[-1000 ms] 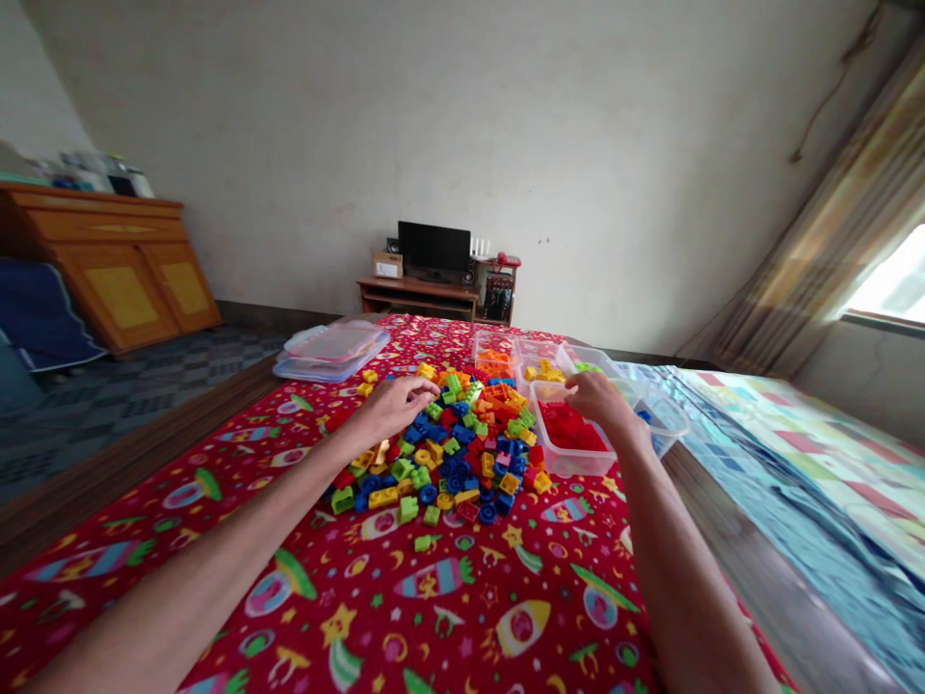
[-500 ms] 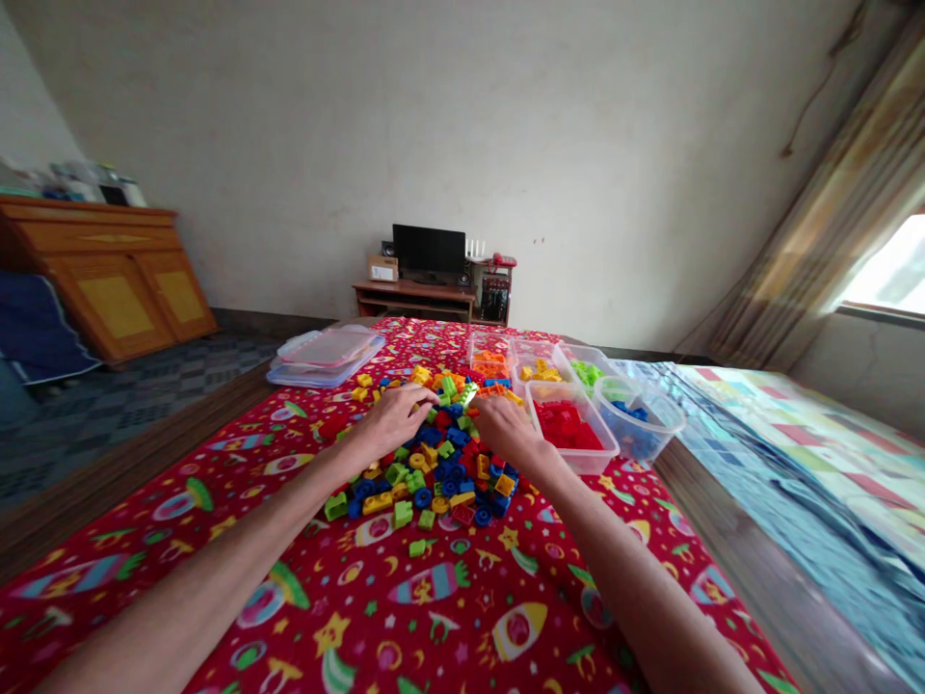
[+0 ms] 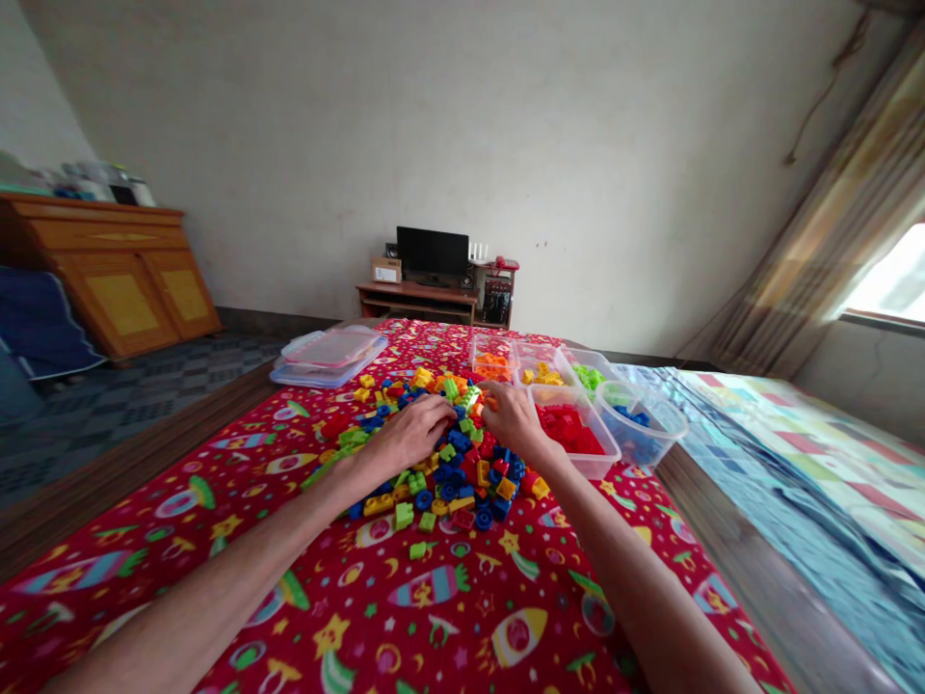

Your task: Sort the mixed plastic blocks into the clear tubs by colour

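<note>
A mixed pile of toy building bricks [image 3: 440, 472] in blue, green, yellow, orange and red lies on the table. My left hand [image 3: 417, 431] reaches into the middle of it, palm down, fingers curled together among the bricks. What its fingertips grip, if anything, is hidden. Close by, at the pile's right edge, my right hand [image 3: 515, 419] has its fingers bent in a pinch beside orange pieces; I cannot make out what is in it. Just right of that hand stands a clear box of red bricks [image 3: 569, 429].
Behind the red box are clear containers of orange bricks [image 3: 491, 366], yellow bricks [image 3: 543, 374] and green bricks [image 3: 587, 376]. A round tub [image 3: 654, 424] with blue bricks stands at the right edge. Stacked lids [image 3: 329, 355] lie back left. A patterned red cloth [image 3: 303, 578] covers the table.
My left hand has moved right and slightly nearer me, deeper into the pile. My right hand has shifted a little right, its fingers now more visible. More bricks show at the pile's left.
</note>
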Action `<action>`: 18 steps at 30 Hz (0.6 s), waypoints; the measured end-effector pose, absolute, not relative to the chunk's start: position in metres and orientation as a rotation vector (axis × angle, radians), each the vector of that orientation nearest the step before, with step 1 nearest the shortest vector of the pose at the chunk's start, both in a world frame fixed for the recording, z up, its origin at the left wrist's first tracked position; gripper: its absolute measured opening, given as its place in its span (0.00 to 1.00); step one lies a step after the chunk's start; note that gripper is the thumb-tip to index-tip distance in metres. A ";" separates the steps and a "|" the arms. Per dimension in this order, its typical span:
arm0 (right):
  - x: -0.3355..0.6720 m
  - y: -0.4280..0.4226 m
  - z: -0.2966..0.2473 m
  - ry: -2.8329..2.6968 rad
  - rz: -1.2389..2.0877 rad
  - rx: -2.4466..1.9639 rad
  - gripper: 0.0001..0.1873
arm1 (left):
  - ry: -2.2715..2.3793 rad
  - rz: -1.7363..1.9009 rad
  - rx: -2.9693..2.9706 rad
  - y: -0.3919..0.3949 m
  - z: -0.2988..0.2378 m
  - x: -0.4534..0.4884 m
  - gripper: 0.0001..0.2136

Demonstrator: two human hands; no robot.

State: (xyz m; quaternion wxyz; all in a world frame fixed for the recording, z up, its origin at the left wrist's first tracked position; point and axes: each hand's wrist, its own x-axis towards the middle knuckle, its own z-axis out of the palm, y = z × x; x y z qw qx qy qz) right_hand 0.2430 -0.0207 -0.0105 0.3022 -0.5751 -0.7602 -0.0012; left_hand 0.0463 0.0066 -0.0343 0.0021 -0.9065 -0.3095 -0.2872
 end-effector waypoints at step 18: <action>0.233 -0.024 -0.018 -2.148 0.039 -1.513 0.20 | -0.969 -0.847 -2.743 0.005 -0.050 0.048 0.18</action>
